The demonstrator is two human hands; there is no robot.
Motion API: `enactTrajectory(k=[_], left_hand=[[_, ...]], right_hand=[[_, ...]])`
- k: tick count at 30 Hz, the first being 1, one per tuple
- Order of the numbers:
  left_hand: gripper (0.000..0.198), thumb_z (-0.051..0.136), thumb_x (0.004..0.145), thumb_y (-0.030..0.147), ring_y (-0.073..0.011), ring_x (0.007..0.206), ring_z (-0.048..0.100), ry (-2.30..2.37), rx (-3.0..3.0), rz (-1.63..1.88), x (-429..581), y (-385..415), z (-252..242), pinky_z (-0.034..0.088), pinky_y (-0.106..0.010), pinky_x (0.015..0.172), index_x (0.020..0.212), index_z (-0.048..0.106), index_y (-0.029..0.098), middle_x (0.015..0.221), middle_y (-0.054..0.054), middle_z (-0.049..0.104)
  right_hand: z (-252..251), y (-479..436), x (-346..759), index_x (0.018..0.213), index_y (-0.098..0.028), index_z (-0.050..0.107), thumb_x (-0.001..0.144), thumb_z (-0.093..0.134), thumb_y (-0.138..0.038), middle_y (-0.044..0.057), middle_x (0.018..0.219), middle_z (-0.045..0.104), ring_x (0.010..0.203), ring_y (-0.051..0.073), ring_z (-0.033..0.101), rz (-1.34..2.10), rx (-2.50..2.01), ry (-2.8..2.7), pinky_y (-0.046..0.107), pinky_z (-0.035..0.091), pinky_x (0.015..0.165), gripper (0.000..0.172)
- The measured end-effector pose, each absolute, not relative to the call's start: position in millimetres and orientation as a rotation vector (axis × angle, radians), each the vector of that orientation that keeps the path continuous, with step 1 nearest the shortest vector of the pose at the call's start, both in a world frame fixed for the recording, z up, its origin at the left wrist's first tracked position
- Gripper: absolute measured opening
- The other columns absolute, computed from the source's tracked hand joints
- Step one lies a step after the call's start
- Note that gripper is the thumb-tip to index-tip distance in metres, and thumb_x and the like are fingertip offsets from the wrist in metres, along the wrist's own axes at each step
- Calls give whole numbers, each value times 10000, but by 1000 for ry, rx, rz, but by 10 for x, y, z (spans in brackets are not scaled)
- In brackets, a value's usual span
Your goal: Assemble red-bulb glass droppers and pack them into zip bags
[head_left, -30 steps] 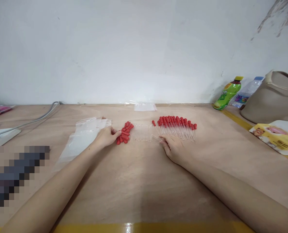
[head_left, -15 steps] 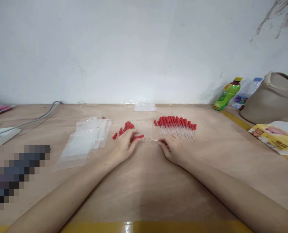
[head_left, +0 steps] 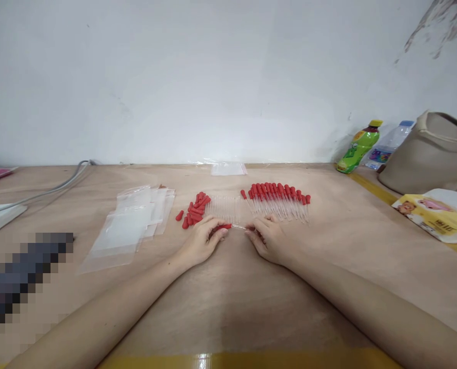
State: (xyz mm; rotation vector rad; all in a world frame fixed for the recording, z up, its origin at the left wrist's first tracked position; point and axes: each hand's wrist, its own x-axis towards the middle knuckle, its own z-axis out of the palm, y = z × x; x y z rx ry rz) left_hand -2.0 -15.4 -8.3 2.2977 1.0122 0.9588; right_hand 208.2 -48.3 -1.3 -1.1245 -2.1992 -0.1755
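Between the fingers of my left hand (head_left: 203, 240) is a red rubber bulb (head_left: 225, 226), pointing right. My right hand (head_left: 267, 238) pinches a thin clear glass tube (head_left: 237, 226), whose left end meets the bulb's open end; how far it sits inside, I cannot tell. Just beyond my left hand lies a pile of loose red bulbs (head_left: 197, 207). A row of bare clear tubes (head_left: 223, 207) lies side by side to the right of that pile. Past my right hand, several droppers with red bulbs fitted (head_left: 278, 197) lie in a fanned row, tips toward me.
Clear zip bags (head_left: 126, 225) overlap on the left, and another small bag (head_left: 229, 169) lies by the wall. A grey cable (head_left: 55, 188) crosses the far left. At right stand a green bottle (head_left: 358, 147), a clear bottle (head_left: 390, 146) and a beige bag (head_left: 424, 154), near a yellow-white packet (head_left: 439, 215).
My left hand has come nearer to me, uncovering more of the bulb pile. The bulb and the tube, apart before, now meet end to end.
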Motion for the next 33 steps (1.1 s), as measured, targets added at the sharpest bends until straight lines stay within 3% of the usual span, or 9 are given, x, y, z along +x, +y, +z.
enactTrajectory(k=[5,13,28,33], left_hand=[[186,459,856,263,-91,545,558,929,2148,909,-14,-162,-108,456,-203,538,940,568,139,673,-3,581],[186,457,854,247,-80,534,529,867,2185,837,-39,-187,-94,434,-181,522,878,601,132,642,-3,570],[203,470,846,262,-107,576,538,928,2335,750,-33,-226,-16,407,-192,520,858,645,159,675,-18,625],[217,483,842,300,-103,571,537,967,2309,777,-28,-235,-30,405,-192,517,886,649,167,671,-10,627]], right_hand=[[26,-477,2083,848,-188,577,858,441,-205,13,778,639,686,122,536,-53,-1076,-2244,262,351,687,137],[-37,-389,2140,856,-191,601,868,438,-196,6,764,638,680,118,541,246,-984,-2302,292,328,720,163],[88,-541,2123,778,-198,626,857,432,-209,17,706,615,622,121,472,-285,-1095,-2392,292,272,637,209],[101,-538,2135,846,-193,619,876,389,-196,30,735,613,666,134,498,-221,-1053,-2397,280,328,650,232]])
